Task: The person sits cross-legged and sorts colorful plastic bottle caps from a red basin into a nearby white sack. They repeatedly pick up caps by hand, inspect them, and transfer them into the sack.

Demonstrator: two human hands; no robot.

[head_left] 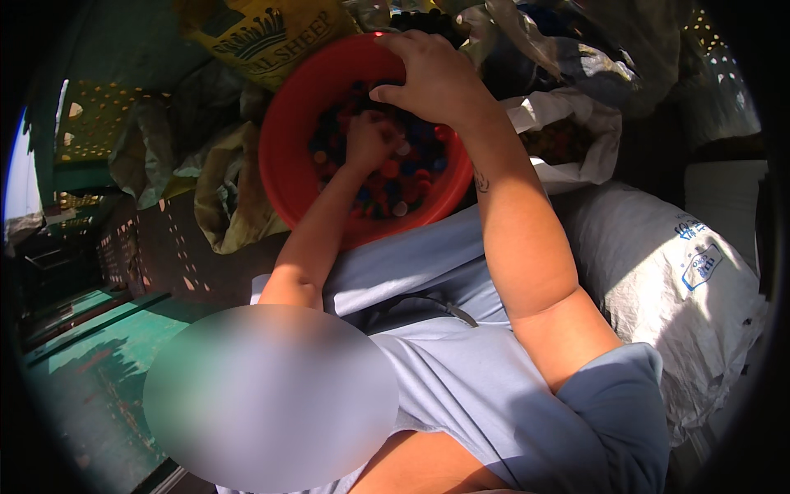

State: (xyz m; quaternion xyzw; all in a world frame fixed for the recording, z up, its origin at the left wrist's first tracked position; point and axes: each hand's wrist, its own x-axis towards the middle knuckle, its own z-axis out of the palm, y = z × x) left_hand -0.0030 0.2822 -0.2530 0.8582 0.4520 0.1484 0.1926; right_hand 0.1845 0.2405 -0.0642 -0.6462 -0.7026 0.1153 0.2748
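Observation:
A red plastic basin (284, 156) sits in front of me, tilted against my lap. Many small round plastic bottle caps (415, 177), in red, blue, green and white, lie in its bottom. My left hand (374, 140) reaches down among the caps with its fingers curled together. Shadow hides what, if anything, those fingers hold. Above the far right of the basin is my right hand (436, 74), its thumb and fingers spread apart. Its fingertips are close to the far rim; whether they touch it I cannot tell.
Beyond the basin stands a yellow printed sack (263, 37). An open white sack (605, 136) with small coloured pieces is at the right, above a full white sack (658, 272). Crumpled pale sacks (230, 198) line the left, beside a worn green surface (99, 354).

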